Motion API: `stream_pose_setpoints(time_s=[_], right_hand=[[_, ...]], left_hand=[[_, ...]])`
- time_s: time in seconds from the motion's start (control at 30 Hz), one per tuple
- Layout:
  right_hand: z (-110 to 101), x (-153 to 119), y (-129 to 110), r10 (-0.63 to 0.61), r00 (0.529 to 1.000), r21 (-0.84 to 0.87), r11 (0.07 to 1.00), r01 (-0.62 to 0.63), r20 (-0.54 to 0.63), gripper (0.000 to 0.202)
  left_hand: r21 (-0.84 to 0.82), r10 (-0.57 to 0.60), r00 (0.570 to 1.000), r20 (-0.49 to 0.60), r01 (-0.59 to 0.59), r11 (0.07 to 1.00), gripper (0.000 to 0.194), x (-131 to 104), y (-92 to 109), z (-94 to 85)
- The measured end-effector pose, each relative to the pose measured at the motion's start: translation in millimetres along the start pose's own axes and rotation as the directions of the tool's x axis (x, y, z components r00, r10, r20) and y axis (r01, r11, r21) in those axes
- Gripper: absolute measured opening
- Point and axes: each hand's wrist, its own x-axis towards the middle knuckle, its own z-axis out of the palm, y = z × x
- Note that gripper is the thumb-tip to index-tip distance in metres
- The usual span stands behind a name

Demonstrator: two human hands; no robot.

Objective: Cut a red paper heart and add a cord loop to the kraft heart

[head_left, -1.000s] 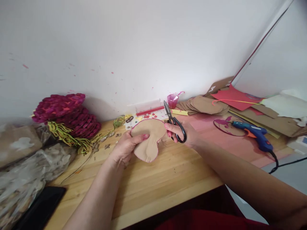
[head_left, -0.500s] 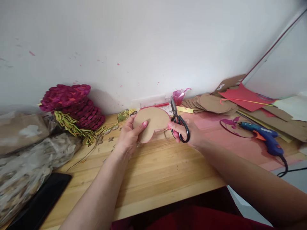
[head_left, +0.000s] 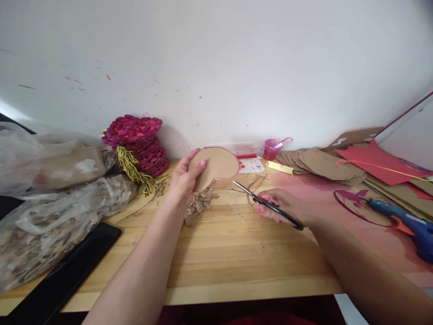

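My left hand (head_left: 186, 177) grips a rounded brown cardboard piece (head_left: 219, 163) by its left side, thumb on top. The cardboard has a pinkish edge and a notch at its lower right. Black-handled scissors (head_left: 275, 208) are in my right hand (head_left: 278, 203), their blades pointing left and away from me, apart from the cardboard. Below the cardboard lies a small heap of brown dried pieces (head_left: 199, 205) on the wooden table (head_left: 237, 253).
A stack of magenta pieces with yellow tassels (head_left: 135, 142) stands at back left, near plastic bags (head_left: 64, 225) and a black phone-like slab (head_left: 77, 266). To the right are a pink cup (head_left: 272, 149), cardboard cutouts (head_left: 324, 164), red sheets (head_left: 379, 162) and a blue glue gun (head_left: 406, 219).
My right hand has drawn the scissors away from the cardboard, toward me and to the right, and turned them leftward. The view has shifted left, uncovering the heap of dried pieces.
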Motion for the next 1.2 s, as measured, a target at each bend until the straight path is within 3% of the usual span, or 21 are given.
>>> stream_pose_setpoints(time_s=[0.1, 0.2, 0.43, 0.67, 1.2], right_hand=[[2, -1, -9, 0.005, 1.000, -0.040, 0.999, -0.006, -0.007, 0.048], [4, -2, -14, 0.029, 1.000, -0.061, 0.998, -0.028, 0.011, 0.047], [4, -6, -18, 0.042, 0.998, -0.121, 0.992, -0.036, 0.051, 0.041], [5, -6, -15, 0.006, 0.998, -0.151, 0.988, 0.003, 0.057, 0.039], [8, -3, -14, 0.019, 1.000, -0.230, 0.973, -0.016, 0.011, 0.042]], left_hand=[[0.062, -0.067, 0.991, 0.115, 0.060, 0.996, 0.067, -4, 0, 1.5], [0.106, -0.081, 0.985, 0.155, 0.065, 0.992, 0.066, -6, -3, 2.6], [0.124, -0.036, 0.987, 0.157, 0.016, 0.992, 0.065, -5, -3, 1.4], [0.184, -0.081, 0.967, 0.241, 0.036, 0.982, 0.063, -7, -4, 0.8], [0.169, -0.105, 0.963, 0.246, 0.064, 0.983, 0.065, -11, -7, 5.1]])
